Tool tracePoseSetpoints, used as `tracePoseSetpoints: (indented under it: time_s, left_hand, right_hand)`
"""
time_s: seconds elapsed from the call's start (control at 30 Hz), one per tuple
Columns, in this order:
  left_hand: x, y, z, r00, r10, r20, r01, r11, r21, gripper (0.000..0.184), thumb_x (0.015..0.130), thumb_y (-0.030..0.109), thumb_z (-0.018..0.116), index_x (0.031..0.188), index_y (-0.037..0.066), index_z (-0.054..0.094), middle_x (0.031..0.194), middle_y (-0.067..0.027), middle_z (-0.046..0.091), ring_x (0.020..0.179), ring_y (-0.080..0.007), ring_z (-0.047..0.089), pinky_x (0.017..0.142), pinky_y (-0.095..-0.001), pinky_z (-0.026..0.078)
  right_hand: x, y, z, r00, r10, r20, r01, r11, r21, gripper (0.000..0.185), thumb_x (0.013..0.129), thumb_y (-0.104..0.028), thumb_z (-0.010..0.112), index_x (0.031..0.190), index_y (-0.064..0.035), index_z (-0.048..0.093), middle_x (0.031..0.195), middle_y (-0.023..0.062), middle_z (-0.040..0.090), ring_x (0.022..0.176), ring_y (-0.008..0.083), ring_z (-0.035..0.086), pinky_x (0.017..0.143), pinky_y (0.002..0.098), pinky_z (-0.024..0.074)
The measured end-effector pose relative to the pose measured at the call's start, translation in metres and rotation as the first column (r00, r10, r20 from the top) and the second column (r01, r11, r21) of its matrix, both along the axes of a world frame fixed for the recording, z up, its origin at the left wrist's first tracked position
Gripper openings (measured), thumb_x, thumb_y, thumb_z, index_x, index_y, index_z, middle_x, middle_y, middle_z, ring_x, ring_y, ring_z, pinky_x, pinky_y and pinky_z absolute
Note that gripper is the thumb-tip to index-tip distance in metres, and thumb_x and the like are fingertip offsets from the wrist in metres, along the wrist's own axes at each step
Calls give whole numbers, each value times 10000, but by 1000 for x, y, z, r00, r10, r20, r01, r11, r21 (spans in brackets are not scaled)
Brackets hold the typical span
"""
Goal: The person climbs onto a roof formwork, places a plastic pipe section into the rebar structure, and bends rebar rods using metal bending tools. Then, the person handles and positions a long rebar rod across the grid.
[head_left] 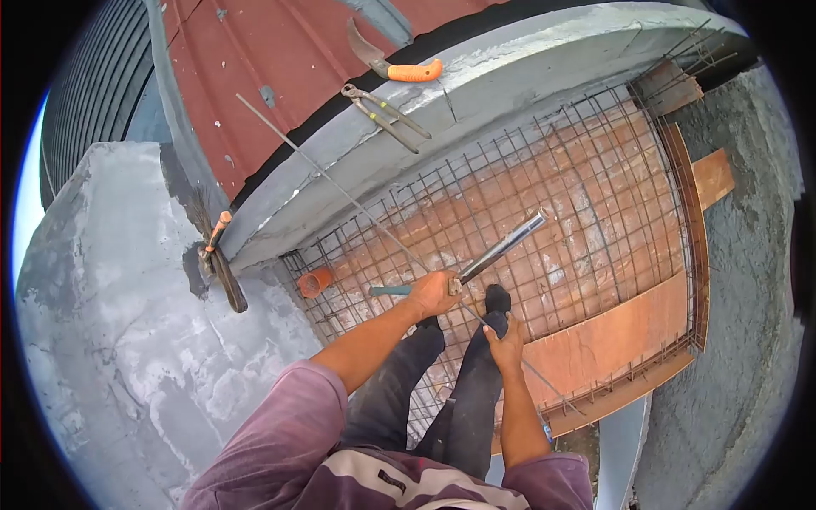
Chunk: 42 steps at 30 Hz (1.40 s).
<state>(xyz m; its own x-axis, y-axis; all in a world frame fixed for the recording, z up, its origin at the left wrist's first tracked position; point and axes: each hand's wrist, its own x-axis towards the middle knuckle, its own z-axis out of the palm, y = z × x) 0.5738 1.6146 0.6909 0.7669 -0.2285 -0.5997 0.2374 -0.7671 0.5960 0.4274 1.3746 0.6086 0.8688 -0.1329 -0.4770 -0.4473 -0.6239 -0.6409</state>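
My left hand [433, 295] is closed around the head of a hand tool with a chrome tube [503, 246] and a teal handle [391, 291]. The tube points up and to the right, and the handle sticks out to the left. A long thin steel rod [340, 189] runs diagonally past the tool head; whether the head grips it is hidden. Lower down, my right hand [507, 342] pinches the same rod. Beneath both hands lies a grid of tied rebar [586, 183], with my dark-shod feet standing on it.
On the curved concrete ledge [544, 42] lie pincers [387, 117] and a curved saw with an orange handle [412, 70]. An orange-handled tool [219, 228] lies at left by a bundle of wire. An orange cup [314, 282] sits on the grid. Plywood [616, 331] covers the lower right.
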Motion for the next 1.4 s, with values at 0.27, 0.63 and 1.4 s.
tracePoseSetpoints:
  time_s: [0.27, 0.63, 1.4]
  left_hand:
    - [-7, 20, 45, 988, 97, 116, -79, 985, -151, 389, 822, 218, 745, 1136, -3, 680, 891, -296, 697, 892, -494, 666, 806, -501, 545]
    - [-12, 128, 229, 675, 735, 63, -660, 640, -393, 164, 961, 165, 685, 923, 9, 651, 716, -51, 689, 643, -117, 623, 597, -298, 471]
    - [-105, 164, 390, 146, 965, 216, -859, 232, -457, 170, 1003, 196, 644, 986, 30, 613, 760, -79, 644, 679, -238, 702, 667, -367, 571]
  right_hand:
    - [49, 13, 46, 988, 149, -50, -149, 989, 8, 699, 854, -336, 825, 1407, -14, 544, 1345, 260, 557, 1270, 450, 549, 1056, 500, 478]
    - [89, 80, 106, 897, 376, 234, -411, 904, 122, 507, 913, -339, 755, 1278, -4, 649, 1223, 251, 658, 1109, 418, 639, 943, 504, 523]
    - [127, 95, 37, 652, 669, -355, -714, 700, 7, 398, 989, -382, 627, 1171, -32, 684, 1162, 275, 709, 1149, 450, 661, 966, 548, 526]
